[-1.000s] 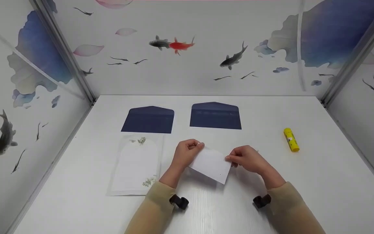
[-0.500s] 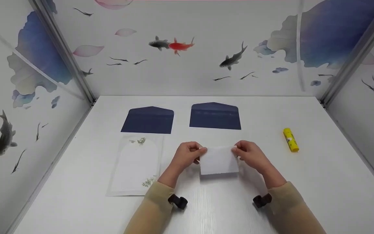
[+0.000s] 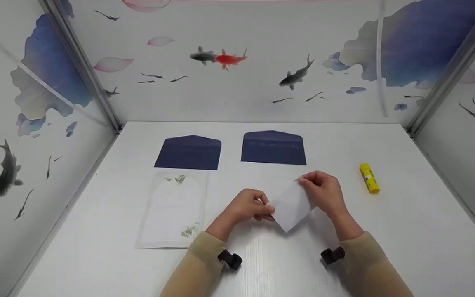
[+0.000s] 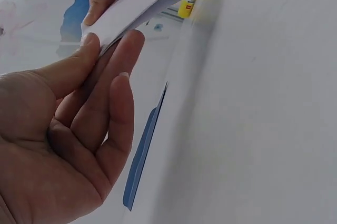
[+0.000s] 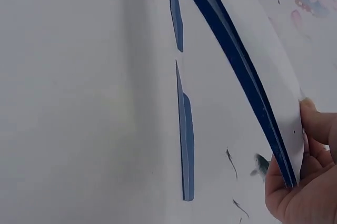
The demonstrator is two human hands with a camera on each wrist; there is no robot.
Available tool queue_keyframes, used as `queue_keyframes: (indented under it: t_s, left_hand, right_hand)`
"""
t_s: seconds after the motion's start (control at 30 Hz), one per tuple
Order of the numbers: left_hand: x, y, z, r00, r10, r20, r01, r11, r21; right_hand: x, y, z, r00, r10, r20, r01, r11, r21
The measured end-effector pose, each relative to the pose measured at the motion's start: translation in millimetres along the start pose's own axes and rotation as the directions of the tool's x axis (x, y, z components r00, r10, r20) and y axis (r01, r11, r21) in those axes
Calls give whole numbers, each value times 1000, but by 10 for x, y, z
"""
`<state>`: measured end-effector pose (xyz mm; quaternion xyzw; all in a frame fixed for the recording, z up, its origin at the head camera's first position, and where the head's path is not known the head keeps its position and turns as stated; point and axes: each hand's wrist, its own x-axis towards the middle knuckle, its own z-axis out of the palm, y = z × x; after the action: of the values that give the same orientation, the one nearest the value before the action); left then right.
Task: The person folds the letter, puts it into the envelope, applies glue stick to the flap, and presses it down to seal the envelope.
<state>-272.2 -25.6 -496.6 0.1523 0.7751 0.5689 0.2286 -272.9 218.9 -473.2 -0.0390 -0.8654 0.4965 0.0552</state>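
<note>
White paper (image 3: pixel 292 209), one piece, is pinched by left hand (image 3: pixel 248 204) and right hand (image 3: pixel 325 192) near two blue envelopes (image 3: pixel 273 149).

Your left sleeve (image 3: pixel 198 264) covers the near right corner of the printed sheet (image 3: pixel 173 210), toward the left edge of the desk (image 3: pixel 423 235). Your left hand (image 3: pixel 248 205) and right hand (image 3: pixel 325 190) each hide part of the white-faced piece (image 3: pixel 294 207). Markings on the yellow tube (image 3: pixel 369 178), toward the desk's right edge, are too small to read. The head view crops your right sleeve (image 3: pixel 371 262) and the desk's near edge.
</note>
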Motion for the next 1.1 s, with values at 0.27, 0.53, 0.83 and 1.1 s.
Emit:
queue_keyframes:
  t_s: [0.27, 0.53, 0.83, 1.1]
  left_hand:
    - [-1, 3, 53, 995, 44, 87, -63, 971, 231]
    - [44, 31, 24, 988, 63, -140, -38, 984, 176]
    - [79, 4, 34, 927, 38, -372, -77, 993, -90]
    - [52, 8, 35, 971, 35, -237, -42, 999, -28]
  right_hand:
    - [-44, -22, 79, 972, -185, 145, 204, 971, -126]
    - [-42, -11, 141, 992, 0, 130, -8, 998, 64]
    - [-114, 7, 273, 924, 30, 382, -78, 991, 110]
    - [-102, 29, 256, 936, 65, 346, -93, 994, 64]
